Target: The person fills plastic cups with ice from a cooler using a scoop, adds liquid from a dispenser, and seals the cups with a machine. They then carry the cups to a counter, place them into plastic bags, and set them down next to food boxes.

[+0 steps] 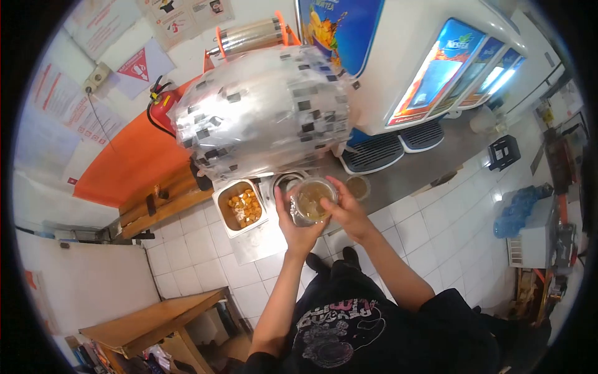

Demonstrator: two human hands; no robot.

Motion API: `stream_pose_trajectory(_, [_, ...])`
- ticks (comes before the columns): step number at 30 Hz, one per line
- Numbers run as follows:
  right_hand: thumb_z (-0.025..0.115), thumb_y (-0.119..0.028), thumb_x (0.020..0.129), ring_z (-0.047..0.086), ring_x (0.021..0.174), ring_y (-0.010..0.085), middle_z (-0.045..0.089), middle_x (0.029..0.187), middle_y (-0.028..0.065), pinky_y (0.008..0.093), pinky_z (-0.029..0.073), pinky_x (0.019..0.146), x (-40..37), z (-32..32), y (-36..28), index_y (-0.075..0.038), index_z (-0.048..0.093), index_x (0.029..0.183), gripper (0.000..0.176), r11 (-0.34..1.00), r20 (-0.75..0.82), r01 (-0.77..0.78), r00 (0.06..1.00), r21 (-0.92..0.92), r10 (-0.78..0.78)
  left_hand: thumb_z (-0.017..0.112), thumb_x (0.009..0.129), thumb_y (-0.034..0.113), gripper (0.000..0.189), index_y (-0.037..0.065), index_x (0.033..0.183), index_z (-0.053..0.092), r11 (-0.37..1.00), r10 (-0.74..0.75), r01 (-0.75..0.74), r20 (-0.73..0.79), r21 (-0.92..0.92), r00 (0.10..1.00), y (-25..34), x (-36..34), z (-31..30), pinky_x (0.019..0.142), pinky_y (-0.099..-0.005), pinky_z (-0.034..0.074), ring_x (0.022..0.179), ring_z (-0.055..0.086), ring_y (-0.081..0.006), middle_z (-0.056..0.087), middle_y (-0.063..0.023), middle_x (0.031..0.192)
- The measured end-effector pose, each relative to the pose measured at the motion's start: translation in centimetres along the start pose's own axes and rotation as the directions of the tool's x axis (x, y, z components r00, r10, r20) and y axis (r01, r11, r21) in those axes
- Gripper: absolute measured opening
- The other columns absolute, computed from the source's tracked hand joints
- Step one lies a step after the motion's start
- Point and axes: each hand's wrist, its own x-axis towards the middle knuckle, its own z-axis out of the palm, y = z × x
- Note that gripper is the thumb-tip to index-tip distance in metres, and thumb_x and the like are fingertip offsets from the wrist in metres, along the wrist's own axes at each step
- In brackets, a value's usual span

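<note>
nearest to us is the black shirt [405,336], and beyond it both forearms converge on one clear cup [315,198], held above the near edge of the counter [408,177]. we note the left hand [300,229] curved round the cup's left and near side, fingers spread from the thumb and closed against the wall; the right hand [350,219] clasps the opposite side, its thumb laid over the round top. the cup thus lies directly between the two sets of fingers, neither hand being nearer; its top faces us, so its upright axis runs roughly along our line of sight and we cannot judge its length. just left we find a steel pan [249,229] of orange pieces [248,202]; to the right, a second cup [357,187]. farther off stand a plastic-wrapped machine [261,112] and, to its right, a drink dispenser [374,81].
</note>
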Motion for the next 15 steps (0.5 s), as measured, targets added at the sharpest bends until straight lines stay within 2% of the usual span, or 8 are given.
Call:
stream_pose_trajectory(2, [0.080,-0.018,0.097,0.059,0.129,0.0207,0.055,0.147,0.0105,0.0340,0.049,0.109,-0.3,-0.2,-0.8,-0.006,0.032,0.163,0.083,0.986,-0.012,-0.091,0.996,0.138,0.094,0.097,0.067,0.007,0.134,0.004,0.170,0.010,0.992,0.058,-0.066,0.073,0.111,0.996,0.6,-0.7,1.0,0.121,-0.0455,0.040,0.136,0.057,-0.0325,0.057,-0.0204,0.146])
stream_pose_trajectory(3, [0.080,-0.018,0.097,0.059,0.129,0.0207,0.055,0.147,0.0105,0.0340,0.049,0.109,-0.6,-0.8,-1.1,-0.006,0.032,0.163,0.083,0.987,-0.013,-0.090,0.996,0.133,0.093,0.098,0.067,0.009,0.136,0.004,0.170,0.009,0.998,0.033,-0.038,0.070,0.060,0.997,0.8,-0.9,1.5,0.121,-0.0468,0.040,0.137,0.057,-0.0332,0.058,-0.0215,0.146])
stream_pose_trajectory(5, [0.080,-0.013,0.097,0.059,0.130,0.0196,0.057,0.144,0.0088,0.0355,0.052,0.108,-0.9,-2.2,-1.6,-0.008,0.036,0.160,0.078,0.963,0.057,-0.150,0.988,0.222,0.141,0.099,0.067,0.010,0.137,0.004,0.170,0.009,0.998,0.037,-0.040,0.066,0.045,0.997,1.4,-1.3,2.6,0.121,-0.0470,0.040,0.136,0.058,-0.0333,0.059,-0.0215,0.145])
stream_pose_trajectory(6, [0.080,-0.013,0.097,0.059,0.130,0.0196,0.057,0.144,0.0088,0.0355,0.052,0.108,-1.3,-2.9,-2.2,-0.008,0.036,0.160,0.078,0.964,0.056,-0.148,0.989,0.220,0.139,0.099,0.067,0.011,0.138,0.004,0.170,0.009,0.998,0.041,-0.043,0.063,0.034,0.997,1.7,-1.5,3.2,0.120,-0.0472,0.041,0.135,0.058,-0.0334,0.059,-0.0215,0.145])
stream_pose_trajectory(8, [0.078,-0.011,0.098,0.061,0.129,0.0188,0.059,0.142,0.0073,0.0378,0.055,0.103,-2.2,-4.3,-3.4,-0.009,0.041,0.155,0.068,0.948,0.167,-0.212,0.970,0.239,0.175,0.098,0.069,0.010,0.135,0.001,0.169,0.009,0.996,0.063,-0.067,0.077,0.051,0.995,2.2,-2.1,4.2,0.119,-0.0459,0.042,0.133,0.060,-0.0339,0.061,-0.0224,0.143])
stream_pose_trajectory(10, [0.078,-0.009,0.098,0.062,0.128,0.0187,0.060,0.141,0.0067,0.0381,0.056,0.101,-2.7,-5.8,-4.0,-0.009,0.043,0.153,0.064,0.942,0.171,-0.221,0.968,0.253,0.181,0.097,0.071,0.009,0.131,-0.002,0.169,0.009,0.993,0.087,-0.094,0.088,0.070,0.992,2.8,-2.3,5.5,0.117,-0.0447,0.044,0.130,0.063,-0.0343,0.063,-0.0233,0.141])
stream_pose_trajectory(15, [0.078,-0.008,0.098,0.063,0.127,0.0190,0.061,0.140,0.0064,0.0372,0.057,0.099,-3.5,-9.7,-5.3,-0.008,0.046,0.150,0.061,0.907,0.205,-0.290,0.950,0.307,0.234,0.098,0.071,0.012,0.136,-0.001,0.169,0.005,0.999,0.024,-0.028,0.109,0.032,0.994,4.5,-2.9,9.5,0.118,-0.0447,0.043,0.133,0.061,-0.0351,0.061,-0.0237,0.143])
